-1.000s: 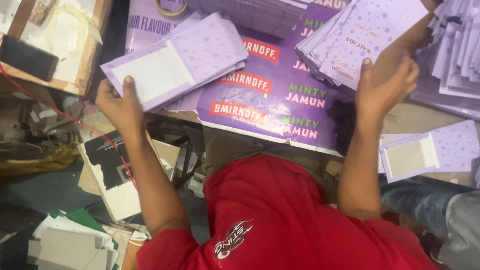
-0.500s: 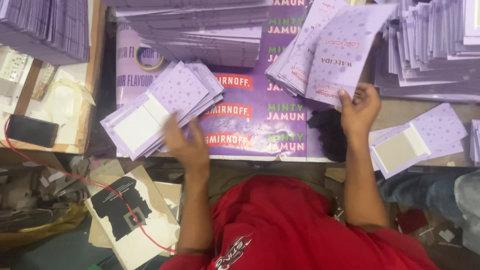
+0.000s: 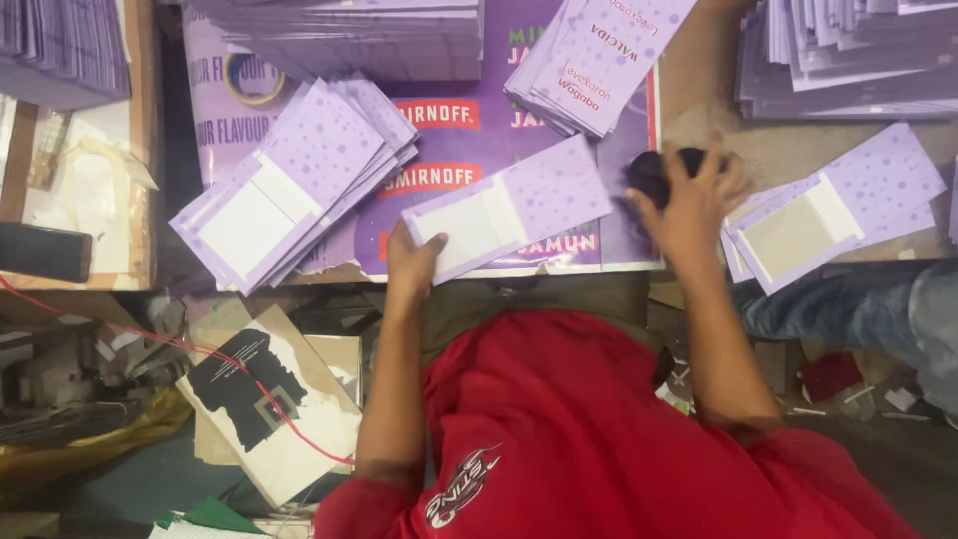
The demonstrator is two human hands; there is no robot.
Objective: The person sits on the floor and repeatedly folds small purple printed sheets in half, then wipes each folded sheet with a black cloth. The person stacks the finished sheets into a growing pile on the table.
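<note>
The left hand (image 3: 412, 268) is pinching the near-left corner of a flat lilac card sleeve (image 3: 509, 208), thumb on top of its white panel, fingers hidden beneath, so it is grasping that one piece. The sleeve is lying on the purple printed sheet (image 3: 469, 150) directly ahead of the person, its long axis running from the left hand up and away to the right, tilted slightly, with the far end stopping just short of the right hand (image 3: 689, 200). That hand is pressing down with spread fingers on a dark bundle (image 3: 654, 175) at the sheet's right edge; whether it is actually gripping the bundle I cannot tell. The left hand is clearly the nearer one to the sleeve, being already on it. To the left, a fanned pile of sleeves (image 3: 289, 180) is overhanging the table's near edge, and to the right a second small pile (image 3: 828, 215) is resting on bare tabletop. Open room is lying mostly in the strip of sheet between the fanned pile and the held sleeve; farther back, tall lilac stacks (image 3: 369, 40) are closing off the space
</note>
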